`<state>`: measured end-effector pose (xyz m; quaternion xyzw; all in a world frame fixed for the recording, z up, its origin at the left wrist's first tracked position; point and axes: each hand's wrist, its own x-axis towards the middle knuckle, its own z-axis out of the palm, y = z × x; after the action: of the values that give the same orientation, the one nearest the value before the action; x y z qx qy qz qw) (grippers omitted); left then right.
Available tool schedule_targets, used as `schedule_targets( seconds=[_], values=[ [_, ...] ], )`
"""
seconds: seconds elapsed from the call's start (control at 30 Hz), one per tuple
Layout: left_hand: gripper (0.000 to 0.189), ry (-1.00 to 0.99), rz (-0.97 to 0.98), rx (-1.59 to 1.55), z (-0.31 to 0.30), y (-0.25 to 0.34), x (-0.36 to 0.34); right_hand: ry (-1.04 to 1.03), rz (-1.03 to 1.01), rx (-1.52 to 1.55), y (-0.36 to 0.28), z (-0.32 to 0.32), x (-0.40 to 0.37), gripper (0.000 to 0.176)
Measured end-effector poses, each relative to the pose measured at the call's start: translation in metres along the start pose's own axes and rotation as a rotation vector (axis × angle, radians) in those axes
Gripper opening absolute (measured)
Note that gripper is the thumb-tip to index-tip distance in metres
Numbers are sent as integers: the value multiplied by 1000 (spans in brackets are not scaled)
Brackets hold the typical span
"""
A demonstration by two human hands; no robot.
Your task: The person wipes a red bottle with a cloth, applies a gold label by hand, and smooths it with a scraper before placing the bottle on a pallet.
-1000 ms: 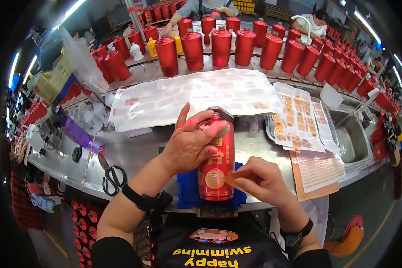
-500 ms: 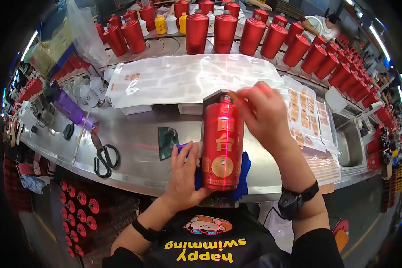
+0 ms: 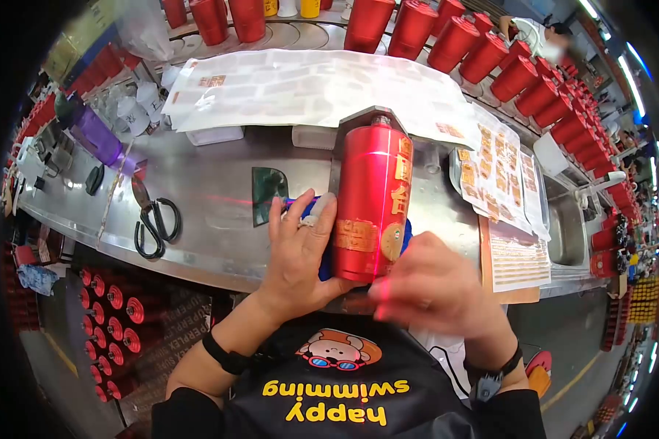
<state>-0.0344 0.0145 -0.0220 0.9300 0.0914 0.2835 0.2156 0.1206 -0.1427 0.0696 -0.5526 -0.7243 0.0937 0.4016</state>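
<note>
A red bottle (image 3: 366,197) with gold lettering and a round gold emblem lies tilted in a dark angular holder (image 3: 338,146), its neck pointing away from me. A thin red light line runs down it. My left hand (image 3: 300,252) grips its lower left side, the thumb at the base and the other fingers fairly straight. Close to the base on the right is my right hand (image 3: 436,285), its fingers curled but smeared by motion. I cannot make out anything in them. Blue cloth (image 3: 325,265) shows beneath the bottle. A dark green translucent plate (image 3: 268,194) lies left of it.
Black-handled scissors (image 3: 154,219) and a purple bottle (image 3: 99,135) are on the left. A white printed sheet (image 3: 285,91) spans the back. Gold label sheets (image 3: 499,172) lie right, beside a sink (image 3: 567,227). Red bottles (image 3: 454,44) line the conveyor; a person (image 3: 531,36) sits beyond.
My right hand has come down from the bottle's neck to its base. The bottle has rolled so its lettering faces further right, exposing a gold patch. The view has tilted down.
</note>
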Motion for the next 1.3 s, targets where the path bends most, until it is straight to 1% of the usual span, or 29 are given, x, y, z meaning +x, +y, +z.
schedule_targets(
  seconds=[0.07,0.1,0.13,0.2,0.23,0.33,0.37,0.4,0.47,0.5,0.53,0.6,0.63,0.73,0.77,0.87,0.9,0.93,1.0,1.03,1.13,1.2,1.27,1.3],
  values=[
    [102,8,-10,-17,-1,3,0,346,202,-259,16,3,-2,29],
    [103,17,-22,-36,4,3,-2,307,47,-542,20,1,-1,26],
    [104,30,-33,-54,7,1,-1,155,-21,-510,13,6,-5,23],
    [104,42,-27,-71,11,-2,0,-48,-21,-126,-11,13,-7,20],
    [105,43,-30,-78,12,-2,-2,-138,33,43,-10,6,-7,16],
    [103,27,-13,-58,5,3,1,216,616,62,26,-2,0,16],
    [103,16,-2,-29,0,6,3,472,413,-216,35,-2,7,19],
    [103,7,7,-2,-6,6,5,412,244,-581,34,-8,6,19],
    [104,4,20,36,-9,7,6,150,226,-186,1,-2,4,17],
    [104,13,23,47,-8,7,7,-2,239,44,-4,-1,2,14],
    [105,22,24,61,-7,7,6,102,359,62,3,0,0,14],
    [104,28,-35,-18,3,8,2,327,592,99,27,1,-2,14],
    [103,33,-59,-54,7,7,1,489,486,-253,31,1,3,16],
    [104,-2,-73,-76,11,2,-1,159,-4,-406,8,15,-10,18],
    [105,14,-52,-72,11,1,1,40,-56,-207,-4,15,-9,20],
    [109,28,-34,-65,8,4,1,23,170,78,14,-4,-16,20],
    [109,18,-41,-71,7,6,2,255,410,-79,16,-3,-10,19],
    [109,6,-48,-78,4,8,3,487,375,-264,24,5,-8,19],
    [107,25,-13,-22,1,7,6,244,168,-311,7,6,-14,21],
    [106,30,-6,-2,0,8,5,130,106,-159,-2,6,-6,21],
    [102,75,17,44,-5,17,9,142,514,-2,14,-4,7,14],
    [100,70,21,58,-6,19,9,436,300,-403,32,-6,21,10],
    [99,74,24,84,-7,17,10,174,220,-228,9,-3,20,11],
    [98,79,32,95,-7,16,11,-62,292,-11,-9,-6,25,12]
  ],
)
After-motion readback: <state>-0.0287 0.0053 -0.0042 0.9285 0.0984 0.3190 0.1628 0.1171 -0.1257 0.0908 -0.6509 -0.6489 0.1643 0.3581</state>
